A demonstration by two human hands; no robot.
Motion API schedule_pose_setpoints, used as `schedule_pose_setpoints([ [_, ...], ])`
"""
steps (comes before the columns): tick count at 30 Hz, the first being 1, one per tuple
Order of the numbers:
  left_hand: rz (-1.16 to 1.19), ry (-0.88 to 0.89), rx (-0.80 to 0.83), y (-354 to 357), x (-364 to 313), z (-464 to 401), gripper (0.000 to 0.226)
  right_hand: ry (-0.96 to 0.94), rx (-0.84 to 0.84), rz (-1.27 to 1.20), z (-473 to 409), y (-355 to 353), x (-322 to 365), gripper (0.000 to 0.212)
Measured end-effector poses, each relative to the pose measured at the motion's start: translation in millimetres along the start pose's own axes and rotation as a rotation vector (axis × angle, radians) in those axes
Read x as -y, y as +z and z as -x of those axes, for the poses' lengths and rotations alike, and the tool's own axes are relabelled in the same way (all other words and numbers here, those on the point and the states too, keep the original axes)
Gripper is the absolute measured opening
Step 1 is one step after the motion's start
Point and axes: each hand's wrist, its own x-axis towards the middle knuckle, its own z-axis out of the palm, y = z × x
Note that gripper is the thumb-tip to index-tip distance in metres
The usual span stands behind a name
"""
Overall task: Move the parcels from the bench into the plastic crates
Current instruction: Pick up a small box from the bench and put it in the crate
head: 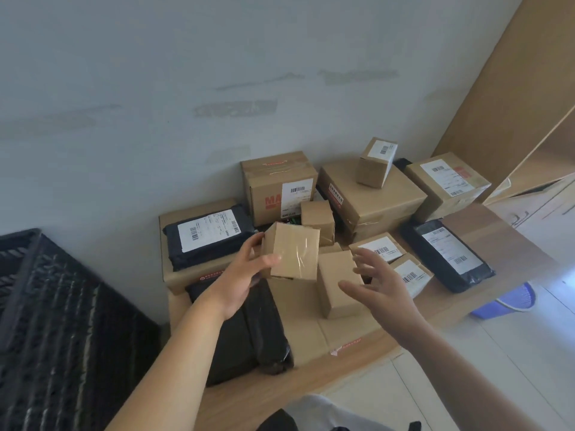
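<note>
Picking up one parcel is the step going on now, I think. Most of the parcels sit on the worktop, so the job looks barely begun. The next move, I guess, is to carry the held box over to the black crate, which is far out to the left of the left hand and lower down. That crate looks dark and blurry, so I cannot tell what is in it.

A flat brown box with a black bag parcel on it lies just past the left hand. Another black bag lies under the left arm. A black bag with a white label sits to the right of the right hand.

The small brown box is up off the pile, between the two hands. The left hand grips it, thumb on the front and fingers behind. The right hand is let go, fingers spread wide, holding nothing, just beside a little upright box.
</note>
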Motion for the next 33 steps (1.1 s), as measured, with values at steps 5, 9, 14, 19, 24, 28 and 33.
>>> schedule_pose_setpoints([
  [5,0.729,0.003,0.031,15.8,16.6,46.5,0.105,-0.07,0.238,0.126,2.0,10.2,26.4,0.092],
  [9,0.866,0.011,0.085,29.9,27.2,72.0,0.105,-0.171,0.367,0.268,8.4,14.4,32.8,0.107],
  [14,0.854,0.004,0.072,54.5,32.9,94.2,0.105,-0.244,0.43,0.284,22.4,11.1,29.0,0.108],
  [19,0.772,-0.048,0.109,81.3,41.1,107.3,0.089,-0.246,0.467,0.288,39.5,-12.5,21.2,0.097],
  [24,0.691,-0.148,0.077,104.8,40.6,114.6,0.094,-0.282,0.465,0.301,52.6,-37.2,12.6,0.091],
  [28,0.553,-0.146,0.02,120.5,38.0,125.3,0.093,-0.254,0.42,0.266,60.3,-52.3,1.2,0.092],
  [33,0.133,-0.024,-0.331,153.4,37.6,148.2,0.078,0.087,0.366,-0.179,76.7,-64.1,-21.2,0.071],
])
